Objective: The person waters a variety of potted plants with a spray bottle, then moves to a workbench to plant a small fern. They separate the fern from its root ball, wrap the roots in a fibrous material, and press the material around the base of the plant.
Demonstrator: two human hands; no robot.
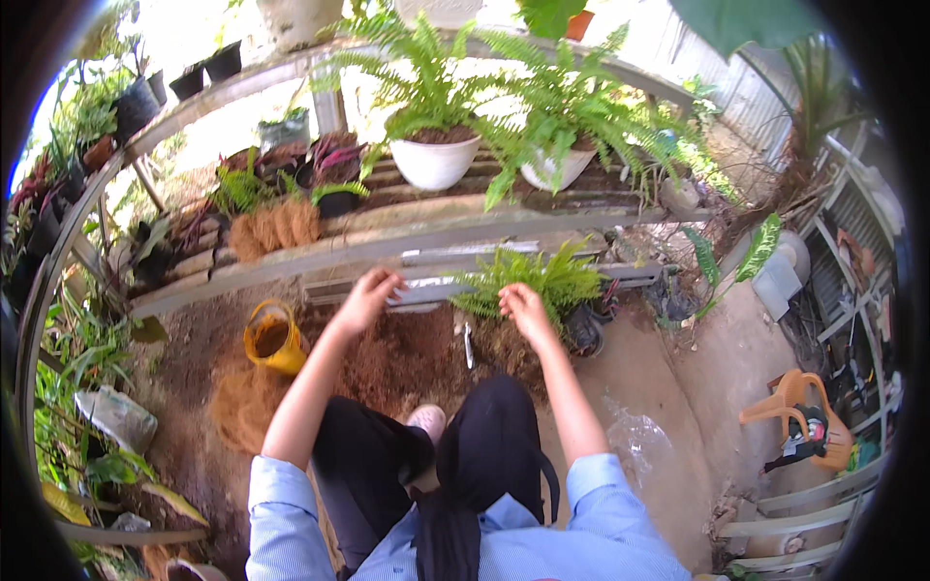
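I see the bushy, feathery green fern (567, 276) at one o'clock, beside the bare right hand (526, 312); bare left hand (366, 302) at eleven. Fingers curl (grip: I can't tell). I'd handle it low, sparing fronds.

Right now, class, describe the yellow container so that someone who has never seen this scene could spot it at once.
Find the long plant bench crossing the upper picture, then drop to the ground below its left half. Below and left of the person's left hand is the container, its bright yellow wall unlike the brown soil and fibre heap around it.
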